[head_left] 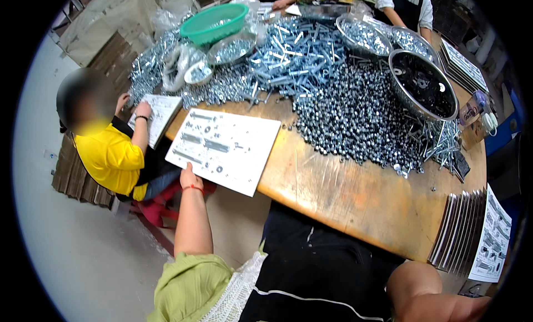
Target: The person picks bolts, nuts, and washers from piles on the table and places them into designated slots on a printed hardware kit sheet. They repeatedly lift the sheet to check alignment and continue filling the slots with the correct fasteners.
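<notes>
Working from the left, I am seeing my left hand (188, 176) gripping the near edge of a white card (225, 150) with bolts laid on it, fingers pinching it where it is overhanging the table (355, 194) edge. Heaped nuts (355, 122) are lying beyond. My right hand is sitting out of view, only its upper arm showing.

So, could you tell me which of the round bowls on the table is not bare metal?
The green plastic bowl at the far left of the heap; the others, toward the right, are shiny steel.
</notes>
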Tool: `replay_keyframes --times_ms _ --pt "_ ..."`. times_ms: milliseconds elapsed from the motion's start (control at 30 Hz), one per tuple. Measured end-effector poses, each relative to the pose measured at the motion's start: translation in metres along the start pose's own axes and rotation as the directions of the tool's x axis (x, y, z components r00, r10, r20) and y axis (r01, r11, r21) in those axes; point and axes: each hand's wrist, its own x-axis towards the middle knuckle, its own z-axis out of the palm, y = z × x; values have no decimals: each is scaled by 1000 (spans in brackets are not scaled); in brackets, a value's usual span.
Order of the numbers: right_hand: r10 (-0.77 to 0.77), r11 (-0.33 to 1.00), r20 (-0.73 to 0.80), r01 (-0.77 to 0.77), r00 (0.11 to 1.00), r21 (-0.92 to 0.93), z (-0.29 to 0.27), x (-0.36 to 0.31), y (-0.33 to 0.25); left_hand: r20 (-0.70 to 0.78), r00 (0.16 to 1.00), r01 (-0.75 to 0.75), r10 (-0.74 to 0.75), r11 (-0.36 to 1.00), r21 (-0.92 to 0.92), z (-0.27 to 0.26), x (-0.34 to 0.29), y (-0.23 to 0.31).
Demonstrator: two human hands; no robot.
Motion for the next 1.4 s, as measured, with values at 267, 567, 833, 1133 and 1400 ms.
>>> replay_keyframes --times_ms 267,567,833,1133,1400 --pt "-68 992 -144 52 987 -113 -23 -7 -7 83 996 -7 8 1000 -10 2 -67 -10" --pt "643 760 571 -328 510 -561 -124 -108 29 168 981 108 -99 993 -48 -5 -164 -51" --pt "967 168 229 -403 -108 -900 -181 -179 20 250 883 389 -397 918 85 14 -293 -54" --pt "995 -64 -93 -463 41 -884 -275 -162 11 329 401 678 -855 518 522 44 -371 -78" --pt "939 -199 -298 -437 171 -877 -345 -112 12 223 -107 663 -969 98 742 84 -421 -109"
